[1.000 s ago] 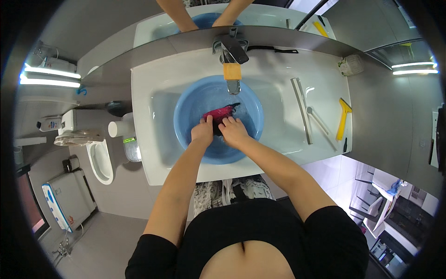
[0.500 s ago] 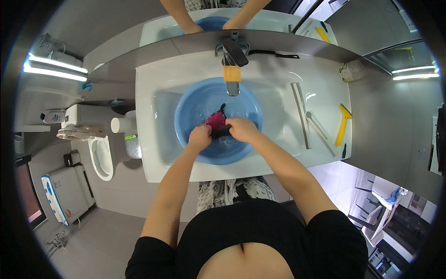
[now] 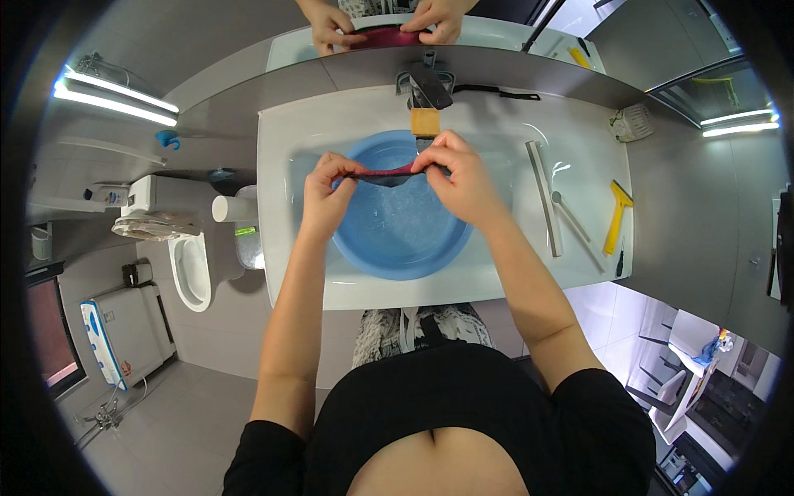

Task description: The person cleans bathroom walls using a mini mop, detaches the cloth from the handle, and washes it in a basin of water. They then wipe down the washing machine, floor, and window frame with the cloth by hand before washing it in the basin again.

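Observation:
A strip of dark red and black cloth (image 3: 389, 177) is stretched level above the far part of a blue basin (image 3: 403, 269). Its left end is pinched between the thumb and fingers of my left hand (image 3: 325, 195). At the other end, my right hand (image 3: 460, 180) pinches the cloth just in front of the faucet. The mirror also shows the red side of the cloth held between both hands. Water with small bubbles lies in the basin beneath, apart from the cloth.
The basin stands in a white sink (image 3: 277, 285) under a faucet (image 3: 429, 87) with a yellow block on its spout. A black-handled tool (image 3: 496, 92) lies behind. Rightward are white bars (image 3: 543, 198), a yellow scraper (image 3: 616, 217) and a white basket (image 3: 631, 123). Left stands a toilet (image 3: 192, 273).
Both hands have risen from the basin and moved away from me, lifting the cloth from the water. The cloth now spans between the hands, which are farther apart.

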{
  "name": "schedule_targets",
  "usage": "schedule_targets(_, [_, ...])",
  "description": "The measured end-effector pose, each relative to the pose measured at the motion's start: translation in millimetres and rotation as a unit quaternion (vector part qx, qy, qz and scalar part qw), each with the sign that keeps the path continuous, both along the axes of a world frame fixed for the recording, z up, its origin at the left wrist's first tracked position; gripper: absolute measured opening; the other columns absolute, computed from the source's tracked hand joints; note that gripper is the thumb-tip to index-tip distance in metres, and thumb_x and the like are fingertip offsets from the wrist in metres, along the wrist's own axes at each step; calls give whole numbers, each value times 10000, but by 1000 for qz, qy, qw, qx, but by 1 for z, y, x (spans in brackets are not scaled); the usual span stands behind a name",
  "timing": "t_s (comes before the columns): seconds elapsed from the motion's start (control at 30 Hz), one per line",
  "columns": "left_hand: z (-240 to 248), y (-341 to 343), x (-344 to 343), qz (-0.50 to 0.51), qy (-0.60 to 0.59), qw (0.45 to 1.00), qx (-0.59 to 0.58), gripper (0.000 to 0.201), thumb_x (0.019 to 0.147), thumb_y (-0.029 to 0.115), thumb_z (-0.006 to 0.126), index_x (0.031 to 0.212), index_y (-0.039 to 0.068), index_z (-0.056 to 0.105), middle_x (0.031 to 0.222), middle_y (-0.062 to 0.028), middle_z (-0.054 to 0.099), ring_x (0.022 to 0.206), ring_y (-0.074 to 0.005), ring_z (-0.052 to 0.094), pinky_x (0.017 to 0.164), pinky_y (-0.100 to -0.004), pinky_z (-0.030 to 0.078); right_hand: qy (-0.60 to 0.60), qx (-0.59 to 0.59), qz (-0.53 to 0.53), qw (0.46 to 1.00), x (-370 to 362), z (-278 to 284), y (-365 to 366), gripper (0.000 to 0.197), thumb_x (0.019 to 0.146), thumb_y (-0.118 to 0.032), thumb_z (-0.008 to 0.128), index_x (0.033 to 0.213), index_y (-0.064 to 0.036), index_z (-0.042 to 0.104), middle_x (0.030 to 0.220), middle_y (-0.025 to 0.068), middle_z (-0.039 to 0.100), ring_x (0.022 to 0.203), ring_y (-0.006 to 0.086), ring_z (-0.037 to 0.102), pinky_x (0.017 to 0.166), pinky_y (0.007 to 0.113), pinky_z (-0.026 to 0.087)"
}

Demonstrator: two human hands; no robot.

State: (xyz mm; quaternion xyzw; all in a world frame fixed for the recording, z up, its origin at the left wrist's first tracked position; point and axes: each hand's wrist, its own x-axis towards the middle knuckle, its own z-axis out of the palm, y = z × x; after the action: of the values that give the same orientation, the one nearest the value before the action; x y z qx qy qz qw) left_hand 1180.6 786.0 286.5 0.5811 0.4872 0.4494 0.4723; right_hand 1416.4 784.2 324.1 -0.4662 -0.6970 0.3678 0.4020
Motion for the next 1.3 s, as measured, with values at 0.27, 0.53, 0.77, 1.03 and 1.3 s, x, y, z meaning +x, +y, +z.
schedule_targets(0.27, [-113, -39, 11, -15, 214, 961, -174, 215, 758, 6, 579, 935, 36, 699, 947, -140, 647, 884, -252, 631, 800, -328, 494, -324, -30, 15, 946, -18, -138, -32, 61, 764, -56, 623, 805, -73, 665, 971, 88, 552, 943, 269, 570, 745, 388, 503])
schedule_targets(0.53, [-124, -59, 23, 37, 41, 944, -327, 254, 853, 106, 596, 1093, 24, 612, 939, -78, 642, 857, -169, 604, 754, -301, 483, -465, -169, -59, 867, -56, -201, -69, 365, 764, -328, 707, 1039, -96, 638, 1180, 131, 455, 1128, 316, 458, 897, 485, 419])
schedule_targets(0.77, [-105, -54, 18, 89, -2, 918, -387, 257, 898, 196, 561, 1123, 80, 603, 996, -38, 603, 934, -155, 549, 802, -325, 453, -539, -164, -22, 826, -40, -216, -46, 358, 827, -205, 621, 1175, -133, 588, 1186, 101, 495, 1144, 315, 481, 921, 429, 456])
schedule_targets(1.03, [-132, -48, 41, 214, -226, 804, -507, 334, 961, 390, 495, 1165, 137, 572, 1212, -72, 565, 1149, -243, 488, 906, -527, 426, -238, -69, -5, 969, -59, -105, -53, 196, 770, -8, 548, 949, -62, 611, 1012, 132, 621, 902, 336, 587, 792, 420, 495])
schedule_targets(1.3, [-108, -42, 60, 117, -490, 743, -440, 375, 958, 404, 470, 1177, 110, 548, 1115, -114, 590, 1022, -293, 573, 944, -444, 451, 103, 28, 21, 994, -78, -45, -77, 149, 745, 36, 536, 862, -33, 596, 944, 131, 571, 862, 317, 543, 742, 397, 457])
